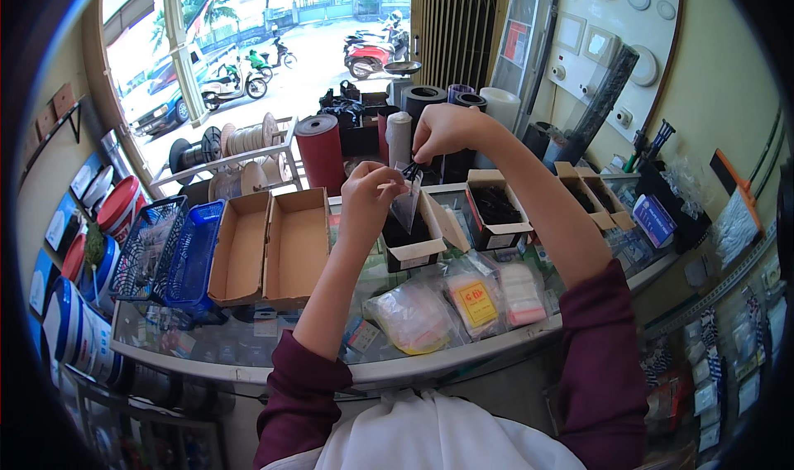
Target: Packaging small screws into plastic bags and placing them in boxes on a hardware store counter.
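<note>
My left hand (371, 191) pinches the upper edge of a small clear plastic bag (405, 210), which hangs over an open cardboard box of black screws or similar small pieces (403, 231). Just above the bag's mouth, my right hand (448, 128) holds a few thin black pieces (411, 171) between its fingertips; their lower ends are at the bag's opening. To the right stands another open box of dark small pieces (494, 204). Packs of clear plastic bags (412, 315) lie on the glass counter in front, one with a yellow label (476, 302).
Two empty cardboard trays (298, 246), a blue plastic basket (193, 253) and a dark basket with packets (149, 246) line the left of the glass counter (248, 371). Behind stand a red roll (319, 150) and black rolls (425, 97). More open boxes (577, 194) sit right.
</note>
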A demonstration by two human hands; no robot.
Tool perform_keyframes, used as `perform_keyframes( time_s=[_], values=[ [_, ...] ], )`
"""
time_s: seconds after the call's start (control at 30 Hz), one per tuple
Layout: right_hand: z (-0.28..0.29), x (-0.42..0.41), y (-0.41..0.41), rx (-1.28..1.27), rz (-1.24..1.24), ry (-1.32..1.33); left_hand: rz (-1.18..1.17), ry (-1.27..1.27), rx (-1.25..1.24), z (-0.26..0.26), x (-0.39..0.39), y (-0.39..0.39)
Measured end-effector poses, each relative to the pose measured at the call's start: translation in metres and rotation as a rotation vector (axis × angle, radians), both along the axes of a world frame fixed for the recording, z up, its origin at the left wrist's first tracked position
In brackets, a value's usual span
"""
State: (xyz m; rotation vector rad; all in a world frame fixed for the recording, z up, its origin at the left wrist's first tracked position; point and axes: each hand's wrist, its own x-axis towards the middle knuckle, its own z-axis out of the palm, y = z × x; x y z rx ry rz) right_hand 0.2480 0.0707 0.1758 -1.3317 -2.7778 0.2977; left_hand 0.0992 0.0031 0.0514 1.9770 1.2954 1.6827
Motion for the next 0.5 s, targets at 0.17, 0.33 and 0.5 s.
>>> perform_keyframes(
  time_s=[0.17,0.33,0.5],
  values=[
    [0.001,-0.02,-0.002,-0.022,-0.12,-0.117,-0.03,-0.031,-0.033,0.003,0.001,-0.003],
    [-0.014,-0.025,-0.01,0.072,-0.142,-0.008,-0.015,-0.055,-0.022,0.004,-0.003,0.0],
    [-0.027,-0.024,-0.017,0.212,-0.152,0.167,0.0,-0.031,-0.036,0.005,-0.007,0.0]
  ],
)
